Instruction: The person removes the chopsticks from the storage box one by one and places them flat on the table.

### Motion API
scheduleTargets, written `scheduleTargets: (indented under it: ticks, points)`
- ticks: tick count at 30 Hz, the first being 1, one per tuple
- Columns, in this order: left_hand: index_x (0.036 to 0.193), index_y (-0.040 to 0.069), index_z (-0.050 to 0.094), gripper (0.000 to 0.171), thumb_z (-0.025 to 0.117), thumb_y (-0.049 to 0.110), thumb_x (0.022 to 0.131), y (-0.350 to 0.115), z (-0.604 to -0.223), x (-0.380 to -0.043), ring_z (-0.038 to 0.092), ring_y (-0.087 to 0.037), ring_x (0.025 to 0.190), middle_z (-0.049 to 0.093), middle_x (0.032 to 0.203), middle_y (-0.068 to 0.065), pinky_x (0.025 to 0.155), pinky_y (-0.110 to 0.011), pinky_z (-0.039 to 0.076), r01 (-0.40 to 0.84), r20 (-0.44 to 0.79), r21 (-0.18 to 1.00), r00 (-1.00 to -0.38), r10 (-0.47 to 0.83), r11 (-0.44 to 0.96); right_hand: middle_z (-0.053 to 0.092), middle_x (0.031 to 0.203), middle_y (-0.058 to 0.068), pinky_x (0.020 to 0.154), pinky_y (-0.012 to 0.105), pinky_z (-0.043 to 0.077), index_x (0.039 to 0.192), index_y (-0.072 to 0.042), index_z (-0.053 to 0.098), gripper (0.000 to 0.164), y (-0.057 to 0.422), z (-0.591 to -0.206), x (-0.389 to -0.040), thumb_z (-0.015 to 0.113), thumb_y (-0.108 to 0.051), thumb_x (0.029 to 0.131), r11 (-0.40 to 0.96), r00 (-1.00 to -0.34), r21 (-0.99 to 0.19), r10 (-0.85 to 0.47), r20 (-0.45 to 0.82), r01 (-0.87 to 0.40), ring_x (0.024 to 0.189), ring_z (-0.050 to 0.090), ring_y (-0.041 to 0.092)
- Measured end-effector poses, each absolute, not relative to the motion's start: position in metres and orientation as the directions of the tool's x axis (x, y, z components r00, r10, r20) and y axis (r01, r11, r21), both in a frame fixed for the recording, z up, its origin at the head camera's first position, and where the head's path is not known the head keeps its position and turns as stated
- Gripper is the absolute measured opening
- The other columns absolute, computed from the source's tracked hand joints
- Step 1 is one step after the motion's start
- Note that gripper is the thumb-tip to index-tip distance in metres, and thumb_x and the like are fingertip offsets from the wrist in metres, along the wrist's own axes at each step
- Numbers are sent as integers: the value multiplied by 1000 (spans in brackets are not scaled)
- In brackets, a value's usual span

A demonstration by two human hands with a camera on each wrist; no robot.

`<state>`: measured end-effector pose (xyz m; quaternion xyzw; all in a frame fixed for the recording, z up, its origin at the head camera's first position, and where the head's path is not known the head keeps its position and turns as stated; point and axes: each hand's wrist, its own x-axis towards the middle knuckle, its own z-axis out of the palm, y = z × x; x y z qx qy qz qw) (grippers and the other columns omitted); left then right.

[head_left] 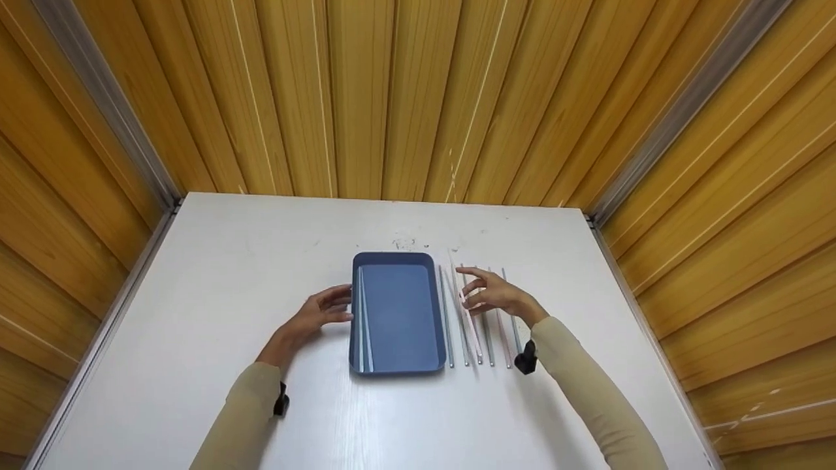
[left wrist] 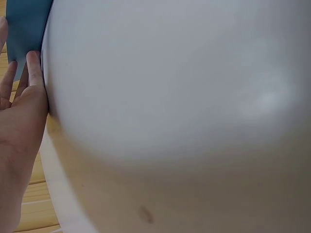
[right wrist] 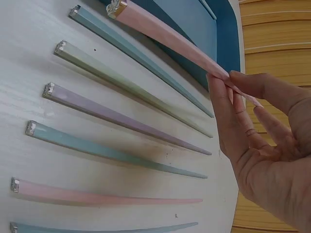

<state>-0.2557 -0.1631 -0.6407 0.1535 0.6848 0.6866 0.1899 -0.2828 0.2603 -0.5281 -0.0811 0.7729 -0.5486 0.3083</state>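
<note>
My right hand pinches a pink chopstick between thumb and fingertips. Its silver-capped end points toward me, raised over the row in the right wrist view. Below it, several pastel chopsticks lie side by side on the table, among them a green one, a purple one and another pink one. The blue tray stands to their left, with two light blue chopsticks along its left inner side. Extended fingers of my left hand touch the tray's left wall.
The white table ends at a yellow wood-patterned wall behind, with similar panels on both sides. Small dark marks dot the tabletop beyond the tray. Each wrist carries a black camera, such as the one on the right.
</note>
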Motion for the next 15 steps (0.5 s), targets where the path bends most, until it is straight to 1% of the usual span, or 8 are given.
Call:
scheduleTargets:
  ticks: [3,8,13,15]
  points:
    - [157,3,37,74,75,6,92,-163,-641,-255,42,-42,146,44,156,-26,113,-30,50,-57,-57,998,-884,463,15,54,117,20,81,36,66,161,-5,26,82,267,-527,-282,65,9,91,386,-799,-898,-461,-386,211,89,70,18]
    - [157,5,37,76,76,8,91,-162,-639,-253,42,-39,147,44,156,-24,116,-31,47,-77,-77,997,-888,453,17,55,119,21,81,34,66,161,-5,26,80,280,-528,-280,64,9,92,393,-803,-890,-441,-401,229,95,71,23]
    - [156,3,37,75,75,5,92,-162,-637,-253,41,-42,147,43,156,-26,116,-32,48,-71,-64,997,-888,456,2,54,120,22,81,33,65,161,-3,24,80,293,-531,-278,63,9,93,398,-806,-884,-424,-413,244,94,70,20]
    - [156,2,38,74,75,5,92,-163,-637,-253,42,-42,146,43,156,-27,115,-31,49,-63,-58,998,-886,460,4,54,117,20,81,33,65,161,-3,24,80,299,-532,-277,63,9,92,398,-811,-882,-411,-416,252,92,69,18]
